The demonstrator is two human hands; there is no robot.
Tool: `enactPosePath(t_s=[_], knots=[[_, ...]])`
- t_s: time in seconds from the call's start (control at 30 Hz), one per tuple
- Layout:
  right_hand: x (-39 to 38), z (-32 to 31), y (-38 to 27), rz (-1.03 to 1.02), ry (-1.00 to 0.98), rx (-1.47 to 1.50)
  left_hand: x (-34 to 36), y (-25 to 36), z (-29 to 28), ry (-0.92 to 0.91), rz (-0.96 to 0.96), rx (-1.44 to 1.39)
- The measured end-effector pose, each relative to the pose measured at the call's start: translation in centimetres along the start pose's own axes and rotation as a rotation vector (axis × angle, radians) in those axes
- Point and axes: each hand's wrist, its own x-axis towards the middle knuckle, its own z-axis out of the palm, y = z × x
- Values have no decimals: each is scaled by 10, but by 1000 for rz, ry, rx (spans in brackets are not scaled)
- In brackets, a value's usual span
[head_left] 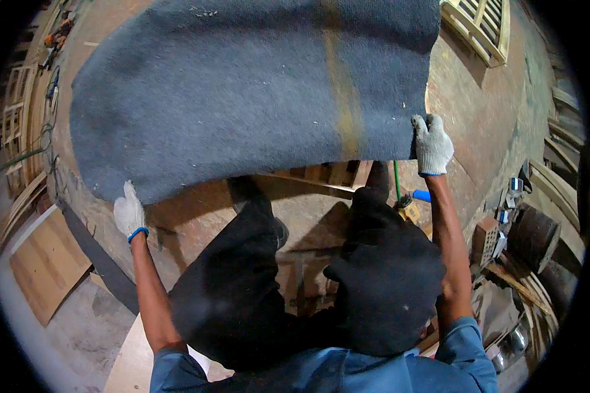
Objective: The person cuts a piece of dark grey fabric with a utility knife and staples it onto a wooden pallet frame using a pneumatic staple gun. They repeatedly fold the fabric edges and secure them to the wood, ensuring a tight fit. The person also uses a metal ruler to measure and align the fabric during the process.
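A large sheet of blue-grey carpet [229, 98] with a yellowish-brown stripe spreads out in front of me. My left hand [130, 213], in a white knit glove with a blue cuff, grips its near left corner. At the near right corner my right hand [432, 144], gloved the same way, is closed on the edge with the thumb on top. The near edge between my hands is raised and sags a little over my feet. Part of a slatted wooden piece [328, 174] shows under that edge; the rest is hidden by the carpet.
A slatted wooden frame [482, 26] lies at the far right. A yellow tool [410, 209] with a blue part and a green hose [396, 180] are beside my right leg. Bricks [484, 239] and a metal drum [534, 236] stand right. Plywood [49, 265] lies at the left.
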Motion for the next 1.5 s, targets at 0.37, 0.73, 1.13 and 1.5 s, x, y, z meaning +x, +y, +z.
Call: enactPosePath(t_s=[0.37, 0.73, 1.13, 1.5], knots=[[12, 2, -4, 20, -27, 50, 26, 7, 35, 74, -160, -424], [-3, -4, -2, 34, -60, 14, 3, 4, 17, -311, -306, -1253], [-1, 3, -13, -12, 62, 114, -152, 185, -80, 16, 1293, -399], [4, 5, 1, 26, 20, 265, -178, 277, -16, -230, 1738, -24]])
